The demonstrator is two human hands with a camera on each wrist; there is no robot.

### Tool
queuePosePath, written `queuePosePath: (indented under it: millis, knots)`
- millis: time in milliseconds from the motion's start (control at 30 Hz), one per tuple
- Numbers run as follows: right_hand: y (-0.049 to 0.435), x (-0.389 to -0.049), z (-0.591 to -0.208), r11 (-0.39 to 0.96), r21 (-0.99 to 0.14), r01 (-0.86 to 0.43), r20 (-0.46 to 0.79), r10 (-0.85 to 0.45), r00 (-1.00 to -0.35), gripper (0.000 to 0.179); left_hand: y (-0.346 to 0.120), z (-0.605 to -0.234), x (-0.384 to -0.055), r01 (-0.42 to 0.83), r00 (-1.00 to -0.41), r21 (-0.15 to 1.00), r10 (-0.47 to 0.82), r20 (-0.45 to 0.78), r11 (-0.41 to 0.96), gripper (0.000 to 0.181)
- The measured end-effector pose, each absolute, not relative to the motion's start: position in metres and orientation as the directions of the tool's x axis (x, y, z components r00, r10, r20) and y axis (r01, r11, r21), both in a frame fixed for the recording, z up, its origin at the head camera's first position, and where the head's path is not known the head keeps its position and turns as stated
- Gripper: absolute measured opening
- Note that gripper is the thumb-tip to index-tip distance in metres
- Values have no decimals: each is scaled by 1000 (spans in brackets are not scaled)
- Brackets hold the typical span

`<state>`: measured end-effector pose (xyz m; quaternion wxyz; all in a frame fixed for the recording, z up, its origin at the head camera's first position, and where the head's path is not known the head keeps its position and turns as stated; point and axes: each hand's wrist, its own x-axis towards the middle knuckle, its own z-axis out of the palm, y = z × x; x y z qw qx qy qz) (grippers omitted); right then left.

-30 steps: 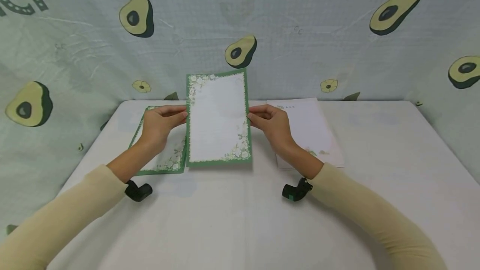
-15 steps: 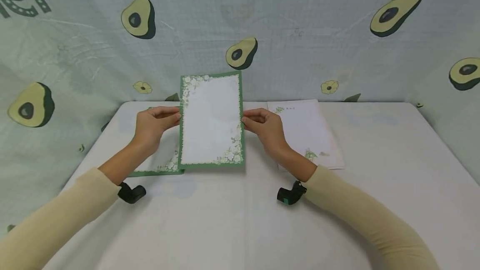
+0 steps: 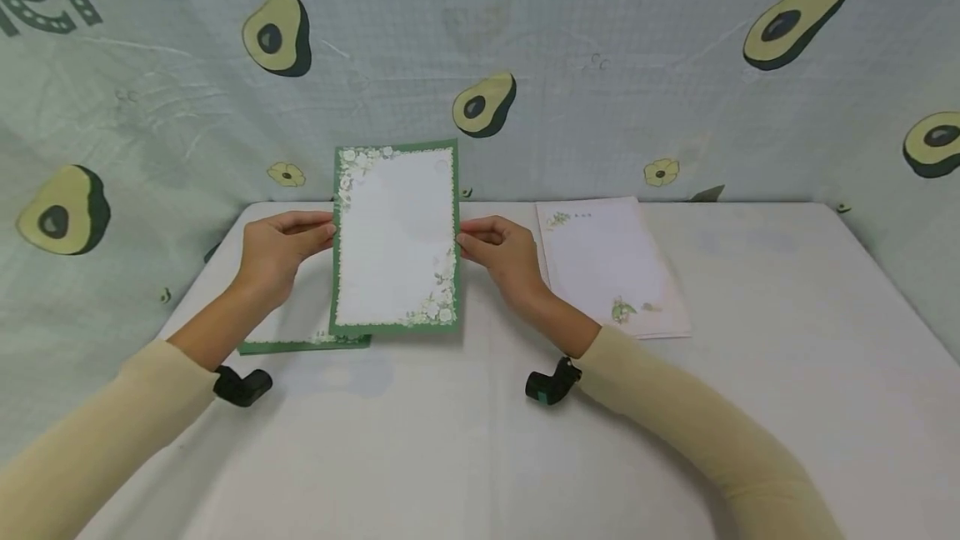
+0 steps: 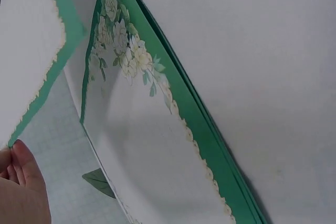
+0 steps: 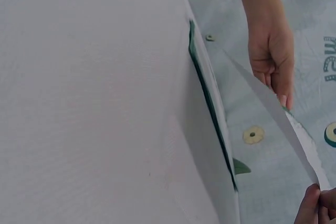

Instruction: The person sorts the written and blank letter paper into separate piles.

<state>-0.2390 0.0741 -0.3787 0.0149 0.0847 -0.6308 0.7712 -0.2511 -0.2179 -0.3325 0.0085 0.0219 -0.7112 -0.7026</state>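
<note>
A sheet of paper point(image 3: 396, 240) with a green border and white flowers in its corners is held up nearly upright above the table. My left hand point(image 3: 273, 252) pinches its left edge between thumb and fingers, and my right hand point(image 3: 506, 261) pinches the right edge the same way. Below and behind lie matching green-bordered sheets point(image 3: 307, 298), partly covered by the raised sheet and my left hand. In the left wrist view this pile point(image 4: 152, 145) shows more than one green edge. From the right wrist, the raised sheet point(image 5: 294, 129) appears almost edge-on, well apart from the pile.
Pale pinkish sheets point(image 3: 607, 257) with small plant prints lie stacked to the right. A white cloth covers the table point(image 3: 480, 432). Behind it hangs a backdrop point(image 3: 375, 48) printed with avocados. Black cameras point(image 3: 243, 387) sit at both wrists.
Both hands have carried the raised sheet leftward, so it now covers more of the green-bordered pile. The pinkish sheets are less hidden by the right arm.
</note>
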Motion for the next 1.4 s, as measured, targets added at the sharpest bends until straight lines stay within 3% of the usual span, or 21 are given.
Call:
queuePosePath:
  millis: [333,600,767,1000,1400]
  knots:
    - [54,-248,-385,-168,-976,-142,153,-54,-987,19,-235,-335,-257,-39,-998,994,-62,-33,98,37]
    - [35,-256,-392,-116,-979,-169,175,-50,-983,18,-251,-330,-259,-32,-999,989,-30,-28,142,25]
    - [20,-261,-398,-128,-984,-121,129,-63,-990,19,-264,-329,-264,-77,-996,977,-48,-69,198,21]
    - [-2,-252,-380,-119,-992,-35,44,-69,-997,19,-286,-330,-270,-120,-992,936,-72,-101,331,30]
    - [-34,-269,-401,-91,-995,39,-27,-132,-991,8,-307,-331,-270,-162,-985,883,-124,-118,441,27]
